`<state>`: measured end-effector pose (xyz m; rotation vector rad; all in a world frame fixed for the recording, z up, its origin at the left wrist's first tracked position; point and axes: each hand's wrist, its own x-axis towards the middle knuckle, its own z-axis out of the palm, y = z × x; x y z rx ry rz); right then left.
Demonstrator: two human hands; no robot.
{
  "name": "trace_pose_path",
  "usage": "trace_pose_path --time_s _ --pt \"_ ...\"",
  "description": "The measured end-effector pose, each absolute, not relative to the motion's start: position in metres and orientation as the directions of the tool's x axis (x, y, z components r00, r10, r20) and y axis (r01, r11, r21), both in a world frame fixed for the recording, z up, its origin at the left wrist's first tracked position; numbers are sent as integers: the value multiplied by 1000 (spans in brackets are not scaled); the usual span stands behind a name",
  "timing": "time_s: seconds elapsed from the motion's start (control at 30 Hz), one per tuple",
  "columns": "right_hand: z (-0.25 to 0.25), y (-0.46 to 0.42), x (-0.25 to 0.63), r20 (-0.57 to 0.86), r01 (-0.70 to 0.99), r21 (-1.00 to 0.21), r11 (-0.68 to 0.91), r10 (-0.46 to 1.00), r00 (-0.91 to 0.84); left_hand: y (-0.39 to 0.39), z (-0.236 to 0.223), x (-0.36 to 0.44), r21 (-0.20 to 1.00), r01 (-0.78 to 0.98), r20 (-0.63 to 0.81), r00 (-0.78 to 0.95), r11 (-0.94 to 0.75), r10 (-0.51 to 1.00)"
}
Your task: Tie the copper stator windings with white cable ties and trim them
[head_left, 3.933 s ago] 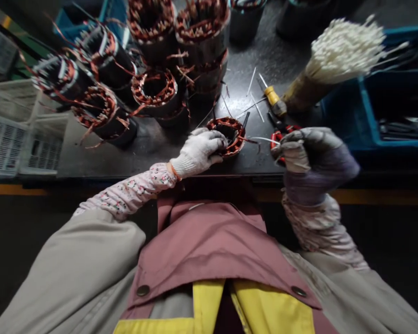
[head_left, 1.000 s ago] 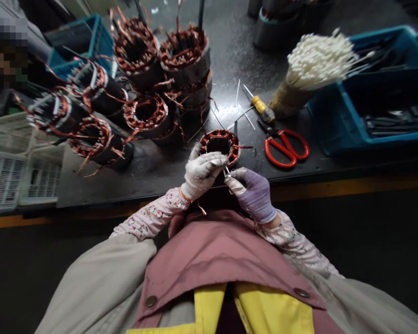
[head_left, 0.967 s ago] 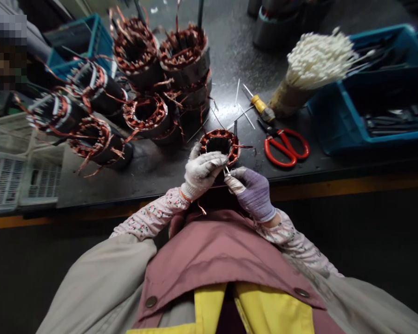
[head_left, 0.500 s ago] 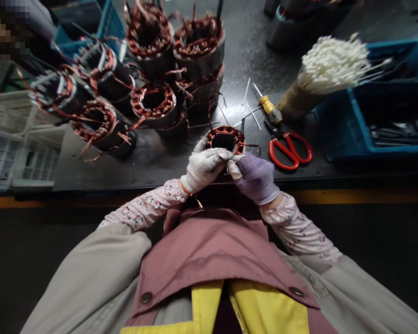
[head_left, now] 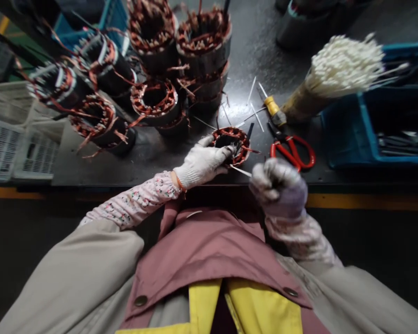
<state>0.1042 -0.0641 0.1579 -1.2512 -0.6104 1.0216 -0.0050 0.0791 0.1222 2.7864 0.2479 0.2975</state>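
Observation:
A small motor stator [head_left: 245, 139] with copper windings stands near the front edge of the bench. My left hand [head_left: 205, 160], in a white knit glove, grips its near side, with the thumb over the central bore. From the stator's near rim a white cable tie [head_left: 240, 170] stretches taut to the right. Its other end disappears into my right hand [head_left: 278, 185], closed in a fist and slightly blurred, in a purple and white glove. Just beyond that fist lie red-handled scissors [head_left: 301, 157], beside a yellow-handled screwdriver [head_left: 272, 105].
Several copper-wound stators [head_left: 155, 99] crowd the left, some stacked. A bundle of white cable ties [head_left: 346, 65] stands at right, next to blue bins [head_left: 364, 116] with metal pieces. Thin white strips [head_left: 257, 117] lie behind the stator. White plastic crates [head_left: 38, 160] sit far left.
My right hand has moved away from the stator, to the right and nearer me, drawing the cable tie out straight. My left hand has shifted its thumb over the stator's bore.

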Motion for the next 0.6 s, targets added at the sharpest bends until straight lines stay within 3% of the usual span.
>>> trace_pose_path --time_s 0.13,0.27,0.33,0.43,0.5,0.6 --pt "156 -28 148 -113 -221 -975 35 775 622 81 134 -9 191 68 214 971 -979 109" --pt "145 -35 190 107 121 -993 17 598 794 103 143 -12 -2 -7 135 991 -1000 -7" --pt "143 -48 210 317 363 -932 -27 427 847 117 147 -8 24 -127 26 992 -992 -126" --pt "144 -54 242 614 649 -738 -187 214 760 131 151 0 175 -190 -28 980 -966 -198" --pt "144 -45 261 668 723 -618 -310 279 690 132 152 3 232 -88 -45 994 -969 -101" --pt "147 -27 277 498 690 -473 -548 479 723 119 159 0 178 46 -121 992 -983 24"
